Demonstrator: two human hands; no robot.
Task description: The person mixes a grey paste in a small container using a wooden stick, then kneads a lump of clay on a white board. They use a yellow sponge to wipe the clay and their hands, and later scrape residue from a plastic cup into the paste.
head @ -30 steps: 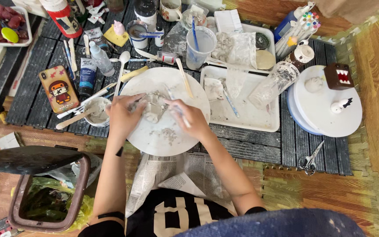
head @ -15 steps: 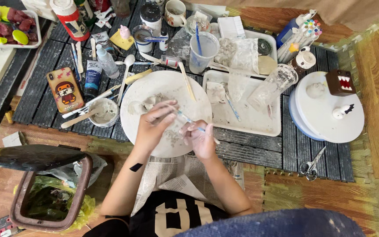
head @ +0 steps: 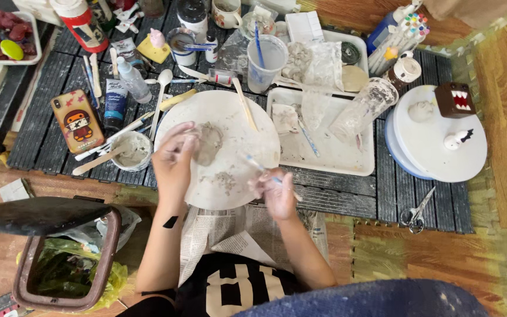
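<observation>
Nearest the person, under both forearms, lies a sheet of newspaper, pale with grey print. Just beyond it the right hand has its fingers closed round a thin blue-tipped brush, which slants up and left from them over the round white board. The left hand rests on that board with fingers loosely bent, their tips touching a grey clay lump just to their right; whether they pinch it I cannot tell. Left of the left fingers sits a small bowl of grey slip, and further left a phone in an orange cartoon case beside a dark blue tube with a pale label. Right of the right fingers is a white rectangular tray. Farthest up, a clear plastic cup and a white bottle with a red cap
</observation>
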